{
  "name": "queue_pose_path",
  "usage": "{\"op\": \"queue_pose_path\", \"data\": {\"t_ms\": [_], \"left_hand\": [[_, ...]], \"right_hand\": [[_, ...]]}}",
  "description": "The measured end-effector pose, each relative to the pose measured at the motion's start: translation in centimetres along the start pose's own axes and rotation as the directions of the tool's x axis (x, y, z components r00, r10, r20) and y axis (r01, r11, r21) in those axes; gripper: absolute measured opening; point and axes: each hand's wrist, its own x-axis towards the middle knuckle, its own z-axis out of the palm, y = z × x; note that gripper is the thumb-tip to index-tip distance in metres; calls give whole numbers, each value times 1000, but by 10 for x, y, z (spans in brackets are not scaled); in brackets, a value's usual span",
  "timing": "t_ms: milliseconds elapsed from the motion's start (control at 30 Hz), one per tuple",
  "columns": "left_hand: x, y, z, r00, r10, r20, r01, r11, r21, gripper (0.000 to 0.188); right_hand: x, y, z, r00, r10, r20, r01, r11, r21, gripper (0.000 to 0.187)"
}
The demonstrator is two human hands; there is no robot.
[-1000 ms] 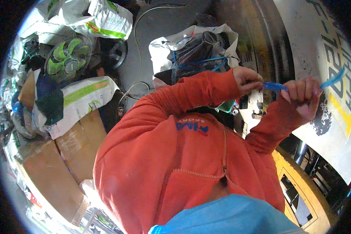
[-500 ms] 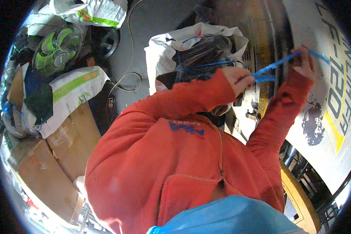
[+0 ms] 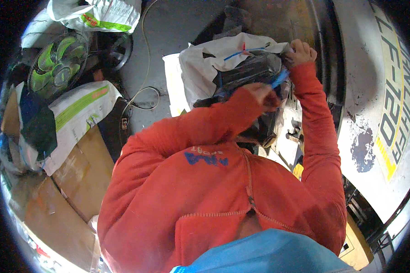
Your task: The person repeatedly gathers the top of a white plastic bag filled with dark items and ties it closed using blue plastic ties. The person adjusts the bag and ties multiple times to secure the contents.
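A white woven sack (image 3: 198, 68), its mouth spread open, stands in front of me with bundles in black plastic (image 3: 259, 68) inside. My right hand (image 3: 300, 53) is closed on the sack's upper right edge, fingers curled. Over the sack's mouth, my left hand (image 3: 262, 94) is partly smeared by motion, its fingers bent around a blue plastic string (image 3: 280, 79). The string's far end cannot be made out. Another thin blue string (image 3: 241, 53) lies across the sack's rim.
Right of the sack stands a large white machine panel (image 3: 364, 91) with worn paint. At left are a green-bladed fan (image 3: 59, 61), cardboard boxes (image 3: 73, 182) and another white sack (image 3: 84, 107). A pale cable (image 3: 146, 98) loops on the grey floor.
Before, both hands stretched the blue string out to the right. My right hand has let it go and moved left to the sack's edge; my left hand has moved slightly left and nearer with the string.
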Motion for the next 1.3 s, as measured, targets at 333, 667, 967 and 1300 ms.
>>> {"op": "queue_pose_path", "data": {"t_ms": [333, 667, 967, 1300], "left_hand": [[95, -26, 97, 917, -207, -342, -25, 823, -568, 21], [82, -23, 86, 905, -400, -147, 196, 697, -689, 22], [76, -21, 76, 891, -452, -50, 280, 632, -723, 24], [80, -33, 61, 907, -405, 117, 339, 535, -774, 21]], "right_hand": [[9, 39, 60, 958, -85, 273, -17, 936, 352, 28], [11, 47, 74, 983, 74, 165, -164, 746, 646, 34], [17, 43, 79, 883, -13, 469, -144, 944, 297, 21], [3, 23, 60, 977, 115, 177, -155, 960, 232, 22]]}}
